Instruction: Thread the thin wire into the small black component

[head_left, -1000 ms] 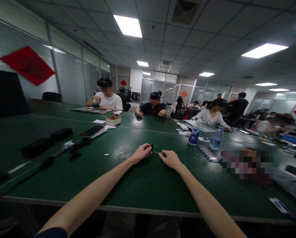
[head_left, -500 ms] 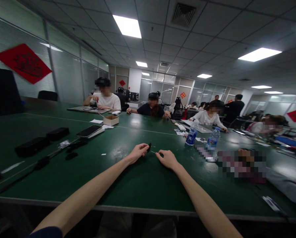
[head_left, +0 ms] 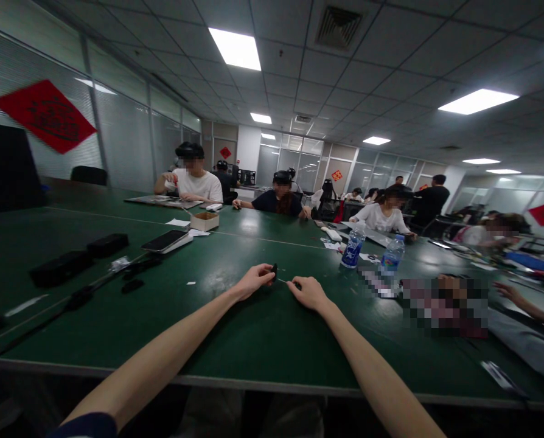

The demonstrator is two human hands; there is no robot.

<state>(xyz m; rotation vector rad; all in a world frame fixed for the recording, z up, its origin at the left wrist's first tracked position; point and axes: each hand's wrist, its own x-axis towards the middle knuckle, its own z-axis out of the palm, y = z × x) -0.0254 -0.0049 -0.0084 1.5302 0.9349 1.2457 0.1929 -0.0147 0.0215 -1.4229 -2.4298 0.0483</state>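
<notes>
Fingertips of the left hand [head_left: 255, 281] pinch a small black piece [head_left: 274, 272], held upright just above the tabletop. A thin wire [head_left: 286, 281] runs from it to a dark tip [head_left: 297, 285] beside the right hand [head_left: 309, 292], whose fingers curl inward; whether they grip that tip I cannot tell. Both hands sit close together, and the parts are too small to show whether wire and piece are joined or how much work on them remains.

Beneath them spreads a dark green tabletop [head_left: 272, 344], worn and lightly scuffed. Toward the left lie a smartphone [head_left: 165, 241] on a white box, two black cases [head_left: 108, 244], and a black cable [head_left: 78, 298]. To the right stand two water bottles [head_left: 354, 246], beside a pixelated patch [head_left: 445, 307], and a co-worker's hand [head_left: 509, 292] reaches in from the right edge.

Farther along the table, a co-worker in a white T-shirt [head_left: 194, 182] and others sit at work near a small cardboard box [head_left: 204, 221]. A red diamond banner [head_left: 44, 115] hangs on the glazed wall, upper left, under panel lights [head_left: 234, 48].
</notes>
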